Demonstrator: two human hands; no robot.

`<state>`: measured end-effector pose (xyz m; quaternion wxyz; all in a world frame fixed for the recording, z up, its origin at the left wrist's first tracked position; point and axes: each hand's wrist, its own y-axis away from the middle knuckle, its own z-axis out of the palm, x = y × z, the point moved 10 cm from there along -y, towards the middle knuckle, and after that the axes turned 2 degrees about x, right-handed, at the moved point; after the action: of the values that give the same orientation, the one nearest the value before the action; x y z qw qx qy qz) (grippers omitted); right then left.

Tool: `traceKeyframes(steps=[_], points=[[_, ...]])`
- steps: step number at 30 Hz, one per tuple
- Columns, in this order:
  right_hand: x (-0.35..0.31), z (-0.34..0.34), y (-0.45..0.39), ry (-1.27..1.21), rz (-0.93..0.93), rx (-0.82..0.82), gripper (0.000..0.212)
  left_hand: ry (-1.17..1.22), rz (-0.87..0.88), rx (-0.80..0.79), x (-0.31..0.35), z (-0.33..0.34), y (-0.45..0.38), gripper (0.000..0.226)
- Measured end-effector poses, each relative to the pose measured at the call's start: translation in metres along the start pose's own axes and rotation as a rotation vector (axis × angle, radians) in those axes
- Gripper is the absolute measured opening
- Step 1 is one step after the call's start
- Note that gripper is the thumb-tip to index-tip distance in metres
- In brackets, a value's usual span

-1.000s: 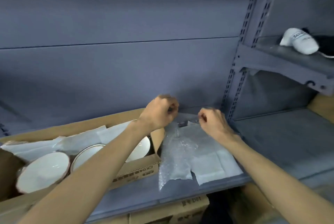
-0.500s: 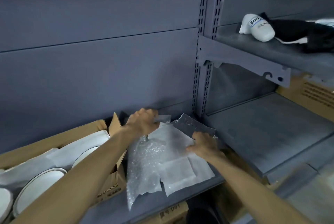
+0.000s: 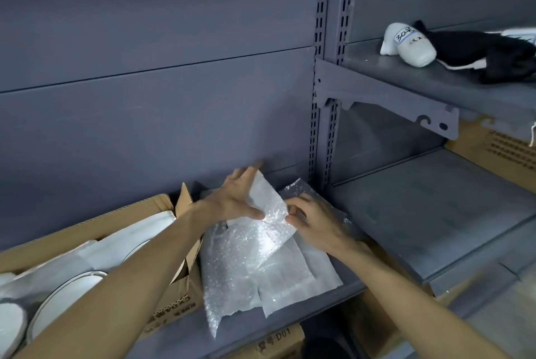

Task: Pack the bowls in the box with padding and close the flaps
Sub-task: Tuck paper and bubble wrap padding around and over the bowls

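Bubble wrap (image 3: 246, 254): clear, crinkled sheets, stacked on grey shelf (image 3: 290, 318) just right of box (image 3: 87, 225). Top sheet lifted at far edge, pinched by left hand (image 3: 232, 202), thumb on top, and by right hand (image 3: 316, 222). Box: open cardboard, holding white bowls (image 3: 66, 292) with thin dark rims among foam sheets.

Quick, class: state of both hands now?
Left hand: holds the clear bubble-wrap sheet, thumb pinching it.
Right hand: pinches the same sheet's edge.
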<state>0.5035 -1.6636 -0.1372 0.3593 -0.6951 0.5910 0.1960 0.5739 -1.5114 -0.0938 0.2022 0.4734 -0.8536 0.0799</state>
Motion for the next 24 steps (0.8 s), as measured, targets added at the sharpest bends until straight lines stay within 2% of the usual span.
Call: traceKeyframes(steps=[2,4,6,8,10,11,13,14,17,19,21,23,24], points=[[-0.013,-0.003,-0.005,-0.100,-0.049,0.041,0.016,-0.139,0.106,0.069,0.013,-0.011,0.005,0.100],[-0.025,-0.010,-0.010,-0.194,-0.083,0.112,0.021,-0.212,0.191,0.179,0.023,-0.031,0.011,0.065],[-0.033,-0.016,-0.015,-0.267,-0.082,0.175,0.036,-0.236,0.254,0.304,0.030,-0.058,0.020,0.027],[-0.035,-0.018,-0.016,-0.350,-0.041,0.218,0.055,-0.173,0.227,0.411,0.026,-0.090,0.033,0.010],[-0.031,-0.013,-0.016,-0.371,0.024,0.244,0.056,-0.041,0.179,0.515,0.017,-0.128,0.052,0.010],[-0.026,-0.011,-0.015,-0.301,0.073,0.253,0.050,0.006,0.178,0.568,0.014,-0.148,0.064,0.011],[-0.011,0.002,-0.015,0.016,0.179,0.178,0.034,0.043,0.184,0.661,0.007,-0.184,0.095,0.014],[-0.002,0.014,-0.012,0.184,0.237,0.076,0.033,0.050,0.175,0.693,0.002,-0.198,0.109,0.016],[0.026,0.056,0.009,0.397,0.460,-0.243,0.068,0.078,0.108,0.726,-0.029,-0.228,0.162,0.023],[0.033,0.070,0.020,0.409,0.567,-0.315,0.082,0.105,0.026,0.719,-0.058,-0.233,0.200,0.032],[0.027,0.076,0.014,0.368,0.550,-0.272,0.066,0.097,-0.052,0.736,-0.088,-0.232,0.238,0.036],[0.007,0.072,0.000,0.313,0.475,-0.150,0.025,0.058,-0.146,0.751,-0.117,-0.225,0.270,0.024],[-0.006,0.069,-0.005,0.287,0.439,-0.089,0.014,0.035,-0.194,0.752,-0.131,-0.220,0.283,0.020]])
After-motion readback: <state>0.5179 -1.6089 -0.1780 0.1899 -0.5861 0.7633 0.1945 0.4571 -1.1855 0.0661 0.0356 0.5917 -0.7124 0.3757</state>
